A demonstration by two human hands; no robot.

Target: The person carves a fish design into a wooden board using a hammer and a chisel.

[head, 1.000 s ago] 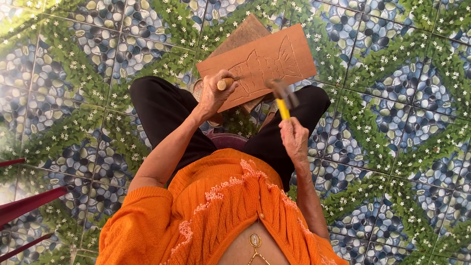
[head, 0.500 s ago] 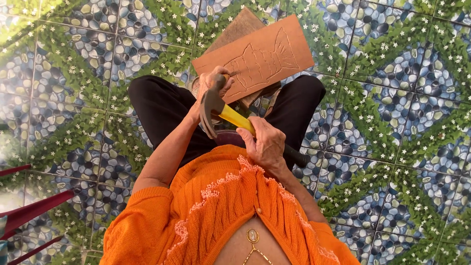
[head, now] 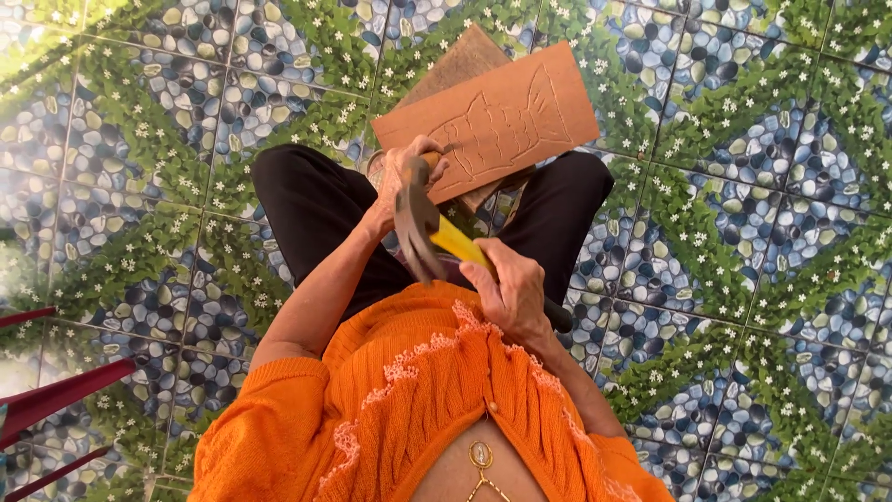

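Seated on pebble-and-flower patterned tile floor, carving wooden board.
Right hand fingers wrapped around yellow-handled hammer; left hand grips chisel on board, which rests across lap.

A single head-worn camera looks steeply down the person's own chest onto lap and tiled floor. It sits close to the hands, with no second view
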